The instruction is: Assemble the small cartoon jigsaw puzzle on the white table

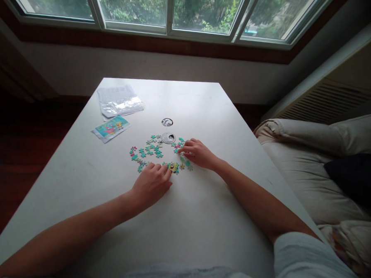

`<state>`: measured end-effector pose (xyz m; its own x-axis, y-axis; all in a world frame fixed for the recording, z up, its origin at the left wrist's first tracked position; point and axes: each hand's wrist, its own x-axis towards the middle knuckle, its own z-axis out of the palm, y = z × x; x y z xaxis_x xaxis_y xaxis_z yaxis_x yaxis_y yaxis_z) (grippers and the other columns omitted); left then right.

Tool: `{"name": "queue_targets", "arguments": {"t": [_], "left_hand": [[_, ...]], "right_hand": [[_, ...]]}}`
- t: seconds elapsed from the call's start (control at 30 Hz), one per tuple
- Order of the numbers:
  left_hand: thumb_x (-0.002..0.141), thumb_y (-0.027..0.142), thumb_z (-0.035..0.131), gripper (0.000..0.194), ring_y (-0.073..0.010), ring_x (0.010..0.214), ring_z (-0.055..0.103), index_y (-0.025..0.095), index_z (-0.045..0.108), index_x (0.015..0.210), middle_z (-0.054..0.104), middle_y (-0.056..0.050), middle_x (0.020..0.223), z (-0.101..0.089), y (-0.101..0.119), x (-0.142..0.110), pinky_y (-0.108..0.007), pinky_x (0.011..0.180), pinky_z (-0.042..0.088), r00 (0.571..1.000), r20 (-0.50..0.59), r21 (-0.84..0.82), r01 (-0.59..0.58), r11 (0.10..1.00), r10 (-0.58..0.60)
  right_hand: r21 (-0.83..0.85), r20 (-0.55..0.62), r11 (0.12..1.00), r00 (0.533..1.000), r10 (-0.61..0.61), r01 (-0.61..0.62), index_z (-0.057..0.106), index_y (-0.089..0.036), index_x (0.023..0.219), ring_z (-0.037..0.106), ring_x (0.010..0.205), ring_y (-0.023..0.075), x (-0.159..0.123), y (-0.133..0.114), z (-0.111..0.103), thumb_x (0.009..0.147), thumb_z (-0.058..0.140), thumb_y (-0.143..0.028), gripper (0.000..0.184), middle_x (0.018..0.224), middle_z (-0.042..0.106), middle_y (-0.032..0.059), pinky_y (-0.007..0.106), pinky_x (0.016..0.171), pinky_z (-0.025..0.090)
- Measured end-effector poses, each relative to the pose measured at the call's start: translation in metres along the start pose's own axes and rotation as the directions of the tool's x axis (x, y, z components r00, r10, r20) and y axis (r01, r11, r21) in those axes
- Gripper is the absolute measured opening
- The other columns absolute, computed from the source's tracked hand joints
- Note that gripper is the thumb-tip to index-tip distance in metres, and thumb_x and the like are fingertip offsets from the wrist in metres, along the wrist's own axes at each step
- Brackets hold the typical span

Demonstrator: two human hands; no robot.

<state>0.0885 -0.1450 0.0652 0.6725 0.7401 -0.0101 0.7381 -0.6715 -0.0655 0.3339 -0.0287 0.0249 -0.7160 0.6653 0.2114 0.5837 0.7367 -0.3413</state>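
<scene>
Small jigsaw puzzle pieces [155,150], mostly teal with some pink and yellow, lie loose on the white table. A yellow cartoon face shows on a small joined section of puzzle [173,167] at the near side of the scatter. My left hand [153,182] rests palm down against the left side of that section, its fingers bent and its thumb apart from them; some fingertips are hidden. Over the pieces on the right, my right hand [199,153] reaches with fingers apart, touching loose pieces. I see nothing held in it.
The white table [112,167] has two round metal-rimmed holes [168,137] beyond the pieces. A printed cartoon picture card [111,128] and a clear plastic bag with papers [119,101] lie at the far left. A beige sofa [286,162] stands along the right, and windows [135,9] are ahead.
</scene>
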Motion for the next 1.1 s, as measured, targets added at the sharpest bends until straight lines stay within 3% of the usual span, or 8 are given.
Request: {"name": "queue_targets", "arguments": {"t": [0.27,0.37,0.53,0.77,0.97,1.1], "left_hand": [[0.096,0.040,0.060,0.050,-0.0311,0.104,0.062,0.004,0.060,0.131,0.062,-0.024,0.132,0.003,0.012,-0.006,-0.043,0.085,0.045,0.998,0.050,0.092,0.033,0.995,-0.038],[0.096,0.044,0.060,0.063,-0.0331,0.110,0.061,0.000,0.054,0.141,0.055,-0.028,0.142,0.006,0.016,-0.008,-0.045,0.090,0.044,0.997,0.062,0.124,0.034,0.992,-0.042],[0.097,0.046,0.058,0.068,-0.0342,0.114,0.060,-0.004,0.052,0.143,0.053,-0.032,0.144,0.005,0.020,-0.011,-0.045,0.092,0.044,0.994,0.100,0.148,0.028,0.989,-0.043],[0.099,0.044,0.056,0.068,-0.0323,0.102,0.068,-0.004,0.050,0.146,0.049,-0.034,0.148,-0.002,0.020,-0.016,-0.043,0.086,0.048,0.979,0.198,0.167,0.023,0.986,-0.057],[0.099,0.044,0.055,0.069,-0.0306,0.095,0.071,-0.004,0.047,0.148,0.044,-0.037,0.150,0.001,0.020,-0.016,-0.040,0.078,0.050,0.977,0.201,0.152,0.036,0.988,-0.066],[0.099,0.044,0.055,0.070,-0.0294,0.093,0.072,-0.004,0.046,0.149,0.041,-0.036,0.151,0.001,0.020,-0.015,-0.040,0.078,0.051,0.975,0.206,0.141,0.051,0.989,-0.079]], "right_hand": [[0.064,-0.105,0.997,0.994,-0.033,0.040,0.075,-0.023,0.101,0.055,0.093,0.0220,0.025,-0.013,0.013,0.095,0.063,-0.022,0.013,0.097,0.069,0.0066,0.035,0.088,0.040],[0.052,-0.108,0.997,0.993,-0.053,0.059,0.076,-0.023,0.100,0.054,0.093,0.0220,0.045,-0.018,0.021,0.095,0.064,-0.022,0.013,0.097,0.069,0.0066,0.035,0.087,0.039],[0.031,-0.140,0.997,0.988,-0.067,0.072,0.076,-0.025,0.109,0.053,0.099,0.0232,0.089,-0.018,0.031,0.097,0.063,-0.026,0.018,0.104,0.069,0.0065,0.036,0.091,0.037],[-0.014,0.003,0.995,0.995,-0.102,0.102,0.075,-0.026,0.118,0.051,0.100,0.0248,0.143,-0.018,0.042,0.096,0.065,-0.030,0.025,0.107,0.067,0.0086,0.036,0.089,0.034],[-0.031,0.091,0.992,0.989,-0.119,0.122,0.076,-0.026,0.108,0.048,0.104,0.0256,0.156,-0.022,0.043,0.095,0.065,-0.030,0.018,0.108,0.064,0.0096,0.036,0.088,0.033],[-0.062,0.129,0.996,0.990,-0.062,0.070,0.073,-0.022,0.108,0.049,0.106,0.0267,0.160,-0.027,0.041,0.092,0.066,-0.029,0.019,0.112,0.064,0.0113,0.035,0.087,0.033]]}}
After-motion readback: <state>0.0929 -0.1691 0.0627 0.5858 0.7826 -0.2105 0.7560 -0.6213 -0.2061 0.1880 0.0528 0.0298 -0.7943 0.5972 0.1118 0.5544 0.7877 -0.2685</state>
